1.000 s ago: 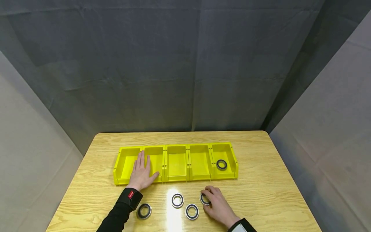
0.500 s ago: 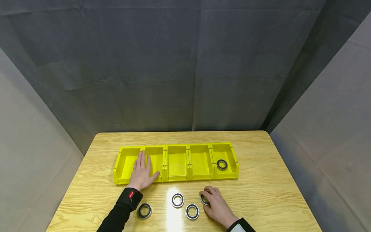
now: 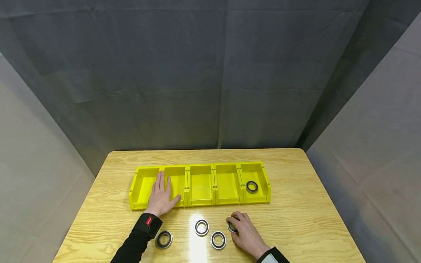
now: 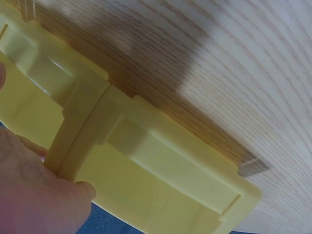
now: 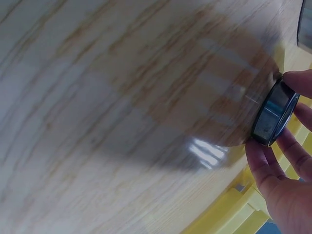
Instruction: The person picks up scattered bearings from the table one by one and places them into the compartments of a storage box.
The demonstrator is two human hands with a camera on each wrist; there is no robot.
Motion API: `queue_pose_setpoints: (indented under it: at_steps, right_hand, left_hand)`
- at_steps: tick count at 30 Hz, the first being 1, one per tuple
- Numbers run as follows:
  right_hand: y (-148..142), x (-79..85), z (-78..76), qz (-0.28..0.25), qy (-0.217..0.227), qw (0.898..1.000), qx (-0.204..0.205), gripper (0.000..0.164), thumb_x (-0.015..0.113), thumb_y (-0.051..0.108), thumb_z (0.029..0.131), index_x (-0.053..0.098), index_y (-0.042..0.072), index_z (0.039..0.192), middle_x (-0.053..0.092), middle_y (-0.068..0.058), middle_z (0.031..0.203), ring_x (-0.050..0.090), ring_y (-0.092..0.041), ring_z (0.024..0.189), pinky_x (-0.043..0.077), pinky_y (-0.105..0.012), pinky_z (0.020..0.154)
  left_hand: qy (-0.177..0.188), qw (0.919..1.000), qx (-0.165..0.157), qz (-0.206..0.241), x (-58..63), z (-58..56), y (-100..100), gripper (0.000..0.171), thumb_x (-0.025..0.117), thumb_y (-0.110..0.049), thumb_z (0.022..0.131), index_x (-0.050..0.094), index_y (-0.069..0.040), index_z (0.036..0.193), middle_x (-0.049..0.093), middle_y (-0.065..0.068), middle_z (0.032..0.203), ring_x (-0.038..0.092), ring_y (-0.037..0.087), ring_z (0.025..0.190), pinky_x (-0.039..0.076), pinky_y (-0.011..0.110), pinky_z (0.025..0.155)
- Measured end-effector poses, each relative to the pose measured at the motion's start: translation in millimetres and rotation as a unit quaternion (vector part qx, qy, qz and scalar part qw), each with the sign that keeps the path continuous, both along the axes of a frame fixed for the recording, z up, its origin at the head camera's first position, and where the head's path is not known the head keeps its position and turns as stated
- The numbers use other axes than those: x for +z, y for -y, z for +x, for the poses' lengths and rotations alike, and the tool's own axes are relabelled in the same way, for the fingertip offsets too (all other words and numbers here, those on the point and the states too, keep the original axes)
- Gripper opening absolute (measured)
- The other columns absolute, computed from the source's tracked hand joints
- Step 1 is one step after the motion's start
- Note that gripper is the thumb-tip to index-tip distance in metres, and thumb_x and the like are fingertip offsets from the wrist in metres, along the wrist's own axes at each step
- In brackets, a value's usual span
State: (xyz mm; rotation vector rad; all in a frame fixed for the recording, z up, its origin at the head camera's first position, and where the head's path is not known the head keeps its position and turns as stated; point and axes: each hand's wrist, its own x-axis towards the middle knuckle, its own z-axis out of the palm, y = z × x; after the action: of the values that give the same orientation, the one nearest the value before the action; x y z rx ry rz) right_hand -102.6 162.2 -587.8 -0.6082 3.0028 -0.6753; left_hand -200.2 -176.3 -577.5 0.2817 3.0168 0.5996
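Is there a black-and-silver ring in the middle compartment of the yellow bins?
No, the only ring visible in the yellow bins lies in the rightmost compartment.

Your right hand (image 3: 245, 233) pinches a black-and-silver ring (image 5: 273, 114) by its rim, just in front of a long yellow tray (image 3: 201, 202). Your left hand (image 3: 160, 199) rests where its two leftmost compartments meet. A matching ring (image 3: 251, 191) lies flat in the rightmost; three more rings (image 3: 158, 240) (image 3: 196, 227) (image 3: 212, 240) lie flat, apart, nearer you.
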Motion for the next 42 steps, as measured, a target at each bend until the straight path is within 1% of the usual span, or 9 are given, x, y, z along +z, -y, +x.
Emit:
queue_pose_setpoints:
  at_steps: [3, 10, 17, 24, 29, 33, 40, 42]
  right_hand:
    - [0, 0.2, -0.5, 0.000, -0.002, 1.000, 0.000, 0.038, 0.079, 0.006, 0.077, 0.071, 0.010, 0.114, 0.064, -0.006, 0.116, 0.057, -0.023, 0.103, 0.054, -0.041, 0.090]
    - [1, 2.0, -0.8, 0.003, -0.002, 1.000, 0.001, 0.037, 0.080, 0.007, 0.077, 0.073, 0.009, 0.113, 0.066, -0.007, 0.115, 0.058, -0.023, 0.102, 0.054, -0.042, 0.089]
    - [1, 1.3, -1.2, 0.001, -0.017, 1.000, 0.003, 0.037, 0.080, 0.006, 0.075, 0.074, 0.008, 0.112, 0.066, -0.008, 0.113, 0.058, -0.023, 0.100, 0.053, -0.041, 0.089]
    - [0, -0.4, -1.4, -0.001, -0.025, 1.000, 0.003, 0.038, 0.080, 0.006, 0.073, 0.075, 0.008, 0.111, 0.067, -0.008, 0.113, 0.058, -0.022, 0.099, 0.053, -0.040, 0.087]
    - [0, 1.2, -1.2, -0.010, -0.044, 0.999, 0.001, 0.039, 0.081, 0.004, 0.071, 0.075, 0.007, 0.110, 0.067, -0.009, 0.111, 0.058, -0.023, 0.098, 0.053, -0.040, 0.086]
    - [0, 4.2, -1.5, -0.016, -0.039, 0.999, -0.002, 0.040, 0.082, 0.004, 0.072, 0.074, 0.006, 0.111, 0.067, -0.010, 0.111, 0.058, -0.023, 0.099, 0.053, -0.041, 0.086]
    - [2, 5.2, -4.2, -0.013, -0.035, 0.999, -0.008, 0.040, 0.083, 0.005, 0.073, 0.074, 0.005, 0.112, 0.067, -0.011, 0.112, 0.059, -0.024, 0.099, 0.053, -0.042, 0.087]
    - [2, 5.3, -5.0, -0.013, -0.037, 0.999, -0.014, 0.041, 0.083, 0.005, 0.072, 0.075, 0.006, 0.112, 0.067, -0.011, 0.112, 0.059, -0.025, 0.100, 0.053, -0.043, 0.088]
  left_hand:
    - [-0.002, 1.0000, 0.000, 0.001, -0.3, -0.2, 0, 0.092, 0.060, -0.049, 0.095, 0.023, 0.009, 0.156, -0.005, 0.031, 0.167, -0.001, 0.047, 0.155, 0.011, 0.063, 0.125]
    - [-0.005, 1.0000, 0.000, 0.003, 0.3, -0.3, 0, 0.090, 0.062, -0.045, 0.094, 0.023, 0.010, 0.156, -0.003, 0.032, 0.166, 0.001, 0.048, 0.155, 0.012, 0.063, 0.125]
    - [-0.005, 0.9997, 0.003, 0.024, 8.1, 2.8, -2, 0.089, 0.064, -0.041, 0.093, 0.025, 0.013, 0.153, -0.001, 0.034, 0.165, 0.001, 0.049, 0.155, 0.011, 0.064, 0.125]
    - [-0.006, 0.9998, 0.005, 0.016, 12.8, 4.7, -4, 0.088, 0.064, -0.040, 0.093, 0.027, 0.013, 0.153, 0.002, 0.035, 0.165, 0.003, 0.050, 0.155, 0.013, 0.063, 0.125]
    - [0.001, 1.0000, 0.006, 0.007, 12.9, 4.1, -4, 0.088, 0.063, -0.042, 0.094, 0.027, 0.012, 0.153, 0.001, 0.034, 0.165, 0.004, 0.049, 0.155, 0.014, 0.062, 0.125]
    - [0.000, 1.0000, 0.005, 0.007, 13.5, 3.6, -4, 0.088, 0.063, -0.042, 0.094, 0.027, 0.012, 0.153, 0.001, 0.034, 0.165, 0.004, 0.049, 0.155, 0.014, 0.062, 0.125]
    - [-0.012, 0.9993, -0.003, 0.034, 6.6, 3.1, -1, 0.089, 0.063, -0.041, 0.093, 0.026, 0.014, 0.152, -0.001, 0.034, 0.165, 0.002, 0.049, 0.155, 0.012, 0.064, 0.124]
    - [-0.013, 0.9995, -0.004, 0.029, 4.5, 2.6, 0, 0.090, 0.062, -0.043, 0.093, 0.025, 0.013, 0.153, -0.002, 0.033, 0.166, 0.001, 0.048, 0.155, 0.012, 0.063, 0.125]
